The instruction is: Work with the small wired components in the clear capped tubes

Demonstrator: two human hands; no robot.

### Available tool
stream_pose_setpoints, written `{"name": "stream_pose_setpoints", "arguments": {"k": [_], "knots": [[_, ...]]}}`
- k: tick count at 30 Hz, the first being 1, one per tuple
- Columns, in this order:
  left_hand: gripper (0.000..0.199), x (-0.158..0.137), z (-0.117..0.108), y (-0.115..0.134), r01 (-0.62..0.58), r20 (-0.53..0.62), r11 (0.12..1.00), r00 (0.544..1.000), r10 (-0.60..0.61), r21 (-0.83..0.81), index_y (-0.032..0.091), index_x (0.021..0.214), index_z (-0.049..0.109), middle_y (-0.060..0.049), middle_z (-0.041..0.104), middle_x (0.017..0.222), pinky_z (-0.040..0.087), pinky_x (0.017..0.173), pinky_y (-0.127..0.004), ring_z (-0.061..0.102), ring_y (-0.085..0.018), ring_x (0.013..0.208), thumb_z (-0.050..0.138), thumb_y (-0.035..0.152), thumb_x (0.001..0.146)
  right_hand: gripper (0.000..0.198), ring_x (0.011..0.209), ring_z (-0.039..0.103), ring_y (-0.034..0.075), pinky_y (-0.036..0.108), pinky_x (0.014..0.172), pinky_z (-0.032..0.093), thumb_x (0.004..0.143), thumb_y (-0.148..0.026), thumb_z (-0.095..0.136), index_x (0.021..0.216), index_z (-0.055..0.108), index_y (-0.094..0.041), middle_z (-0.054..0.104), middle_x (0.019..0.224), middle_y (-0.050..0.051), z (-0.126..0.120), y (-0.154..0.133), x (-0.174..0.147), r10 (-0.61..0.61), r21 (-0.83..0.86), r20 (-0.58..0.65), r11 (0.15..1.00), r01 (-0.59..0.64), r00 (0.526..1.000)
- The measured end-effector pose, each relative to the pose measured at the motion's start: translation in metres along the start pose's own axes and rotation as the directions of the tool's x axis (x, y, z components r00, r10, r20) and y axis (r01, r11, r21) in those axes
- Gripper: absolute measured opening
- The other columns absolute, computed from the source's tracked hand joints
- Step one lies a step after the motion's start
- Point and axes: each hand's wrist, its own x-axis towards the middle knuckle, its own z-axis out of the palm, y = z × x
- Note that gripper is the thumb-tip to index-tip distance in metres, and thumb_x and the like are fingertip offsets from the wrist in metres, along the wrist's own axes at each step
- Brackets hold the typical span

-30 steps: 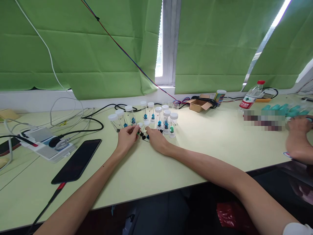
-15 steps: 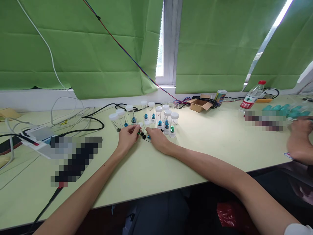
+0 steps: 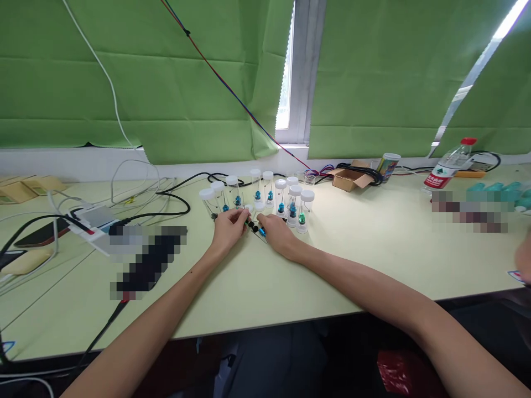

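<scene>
On the pale-yellow desk, toward its back edge, your left hand and right hand, fingers curled, grips unclear, flank small round black pieces.

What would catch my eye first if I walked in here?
Probably the big green curtains filling the wall behind the table. Next comes the cluster of clear, white-capped tubes mid-table, with blue and green parts inside, just beyond the person's left hand and right hand. Off to the right, a red-capped bottle stands out.
</scene>
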Motion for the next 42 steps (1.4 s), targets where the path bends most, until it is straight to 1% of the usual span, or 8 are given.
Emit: {"name": "stream_pose_setpoints", "arguments": {"k": [8, 14, 18, 25, 29, 33, 37, 42], "knots": [[0.04, -0.003, 0.0, 0.001, 0.026, 0.001, 0.999, 1.0, -0.026, -0.029, 0.014, 0.076, 0.068, -0.005, 0.067, 0.072, 0.037, 0.045, -0.025, 0.046, -0.009, 0.044, 0.064, 0.054, 0.078, 0.032, 0.077, 0.052, 0.018, 0.026, 0.065, 0.034, 0.083, 0.006, 0.041, 0.099, 0.059, -0.016, 0.061, 0.09, 0.008, 0.005, 0.002, 0.001, -0.031, 0.053, -0.072, 0.998, 0.035, 0.997], [0.044, -0.004, 0.0, 0.002, 0.028, 0.011, 1.0, 1.0, -0.028, -0.001, 0.014, 0.077, 0.069, -0.005, 0.066, 0.067, 0.035, 0.046, -0.025, 0.045, -0.01, 0.044, 0.064, 0.058, 0.078, 0.03, 0.082, 0.052, 0.019, 0.026, 0.068, 0.035, 0.086, 0.005, 0.04, 0.097, 0.061, -0.015, 0.061, 0.091, 0.009, 0.005, 0.002, 0.002, -0.02, 0.069, -0.079, 0.997, 0.026, 0.997], [0.047, -0.005, 0.0, 0.003, 0.03, 0.014, 1.0, 0.999, -0.03, -0.007, 0.014, 0.078, 0.069, -0.005, 0.067, 0.069, 0.036, 0.046, -0.025, 0.046, -0.01, 0.044, 0.064, 0.06, 0.077, 0.032, 0.084, 0.052, 0.019, 0.026, 0.07, 0.037, 0.086, 0.006, 0.04, 0.098, 0.062, -0.015, 0.061, 0.092, 0.009, 0.006, 0.002, 0.002, -0.028, 0.053, -0.085, 0.998, 0.033, 0.996], [0.041, -0.003, 0.001, -0.001, 0.03, 0.025, 1.0, 0.999, -0.03, 0.0, 0.014, 0.078, 0.069, -0.005, 0.067, 0.072, 0.036, 0.046, -0.025, 0.045, -0.009, 0.044, 0.063, 0.054, 0.08, 0.031, 0.096, 0.051, 0.022, 0.028, 0.074, 0.038, 0.089, 0.003, 0.042, 0.101, 0.064, -0.015, 0.063, 0.096, 0.01, 0.001, 0.0, 0.002, -0.001, -0.01, -0.062, 1.0, 0.0, 0.998], [0.036, -0.003, 0.001, -0.001, 0.038, 0.025, 0.999, 0.999, -0.039, 0.009, 0.014, 0.077, 0.068, -0.004, 0.066, 0.073, 0.037, 0.046, -0.025, 0.046, -0.008, 0.044, 0.062, 0.049, 0.082, 0.027, 0.092, 0.051, 0.022, 0.028, 0.073, 0.038, 0.093, -0.002, 0.042, 0.102, 0.065, -0.014, 0.062, 0.095, 0.011, 0.002, 0.001, 0.003, 0.008, -0.012, -0.051, 1.0, -0.009, 0.999], [0.035, -0.004, 0.001, 0.001, 0.036, 0.025, 0.999, 0.999, -0.037, 0.033, 0.015, 0.075, 0.067, -0.003, 0.064, 0.068, 0.037, 0.046, -0.024, 0.047, -0.009, 0.044, 0.061, 0.048, 0.083, 0.024, 0.087, 0.051, 0.02, 0.028, 0.071, 0.037, 0.096, -0.007, 0.042, 0.097, 0.065, -0.014, 0.059, 0.091, 0.009, 0.004, 0.003, 0.004, 0.011, 0.028, -0.057, 1.0, -0.01, 0.998], [0.034, -0.004, 0.0, 0.001, 0.039, 0.027, 0.999, 0.999, -0.039, 0.021, 0.014, 0.076, 0.068, -0.004, 0.065, 0.07, 0.036, 0.046, -0.024, 0.047, -0.009, 0.045, 0.06, 0.047, 0.084, 0.021, 0.084, 0.051, 0.019, 0.027, 0.072, 0.038, 0.095, -0.007, 0.044, 0.094, 0.064, -0.014, 0.056, 0.09, 0.007, 0.007, 0.005, 0.004, 0.024, 0.118, -0.092, 0.993, -0.013, 0.996], [0.035, -0.003, 0.0, 0.0, 0.034, 0.027, 0.999, 0.999, -0.033, -0.008, 0.014, 0.077, 0.068, -0.005, 0.067, 0.075, 0.038, 0.046, -0.024, 0.048, -0.009, 0.046, 0.061, 0.048, 0.083, 0.029, 0.084, 0.051, 0.017, 0.027, 0.075, 0.042, 0.093, -0.001, 0.037, 0.1, 0.062, -0.015, 0.054, 0.097, 0.007, 0.011, 0.009, 0.004, 0.014, 0.238, -0.235, 0.97, 0.044, 0.972]]}}
